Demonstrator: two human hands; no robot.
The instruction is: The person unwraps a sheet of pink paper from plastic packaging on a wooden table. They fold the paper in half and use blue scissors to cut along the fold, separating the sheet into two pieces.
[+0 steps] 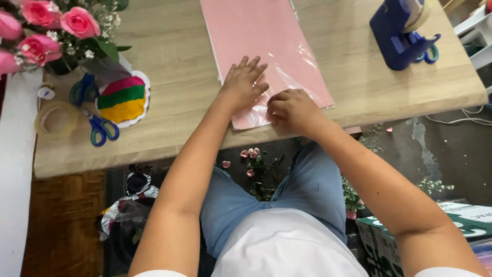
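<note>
Pressing pink sheet: left hand flat, spread; right hand curled, grip hidden; sheet top cropped.

A light wooden table carries a pink sheet. Left of the sheet lie blue scissors, a tape roll and roses; right, a blue tape dispenser.

Hands on pink sheet (wrapped)
</note>
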